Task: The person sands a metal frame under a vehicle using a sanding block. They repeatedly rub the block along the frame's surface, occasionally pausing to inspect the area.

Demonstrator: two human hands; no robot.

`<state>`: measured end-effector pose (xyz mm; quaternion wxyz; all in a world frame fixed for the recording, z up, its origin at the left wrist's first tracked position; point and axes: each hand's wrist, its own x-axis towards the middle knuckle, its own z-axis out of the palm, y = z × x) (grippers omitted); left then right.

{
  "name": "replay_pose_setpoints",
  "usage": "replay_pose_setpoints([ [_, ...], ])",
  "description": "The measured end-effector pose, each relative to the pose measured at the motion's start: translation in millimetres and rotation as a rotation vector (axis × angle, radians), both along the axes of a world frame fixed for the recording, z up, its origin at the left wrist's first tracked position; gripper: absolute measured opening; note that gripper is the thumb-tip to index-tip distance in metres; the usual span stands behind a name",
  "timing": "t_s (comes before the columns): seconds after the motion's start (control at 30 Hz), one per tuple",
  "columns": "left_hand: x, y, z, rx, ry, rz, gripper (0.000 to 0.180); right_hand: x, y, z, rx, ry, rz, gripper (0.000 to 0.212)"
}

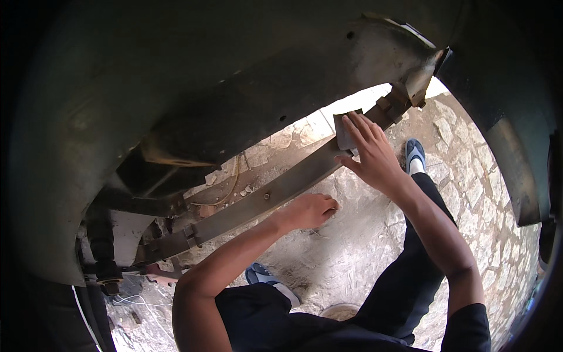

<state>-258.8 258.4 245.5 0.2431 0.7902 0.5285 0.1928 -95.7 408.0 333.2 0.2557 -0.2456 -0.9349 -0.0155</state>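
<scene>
Right hand (370, 149) spread flat, pressing a grey sheet (344, 138) under its fingers onto the metal bar (296, 178): rubbing, seemingly, calling for even pressure! Left hand (316, 210), lower, curls fistlike, perhaps empty.

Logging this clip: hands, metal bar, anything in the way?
Right hand flat against grey sheet on metal bar. Left hand loosely curled, any contents hidden. Dark curved panel alongside bar.
</scene>
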Motion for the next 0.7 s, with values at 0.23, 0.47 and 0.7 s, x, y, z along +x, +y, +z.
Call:
replay_pose_setpoints([
  [0.23, -10.0, 4.3, -9.6, 0.039, 0.073, 0.006, 0.016, -6.6, 13.5, -51.1, -0.022, -0.336, -0.031, 0.095],
  [0.47, -1.7, 11.5, 16.1, 0.061, -0.064, 0.052, 0.019, 3.6, 18.7, -48.0, -0.035, -0.417, -0.053, 0.093],
  [0.7, 27.6, 36.1, 109.7, 0.254, -0.378, 0.108, 0.059, 16.8, 23.6, -47.5, -0.071, -0.358, -0.034, 0.090],
])
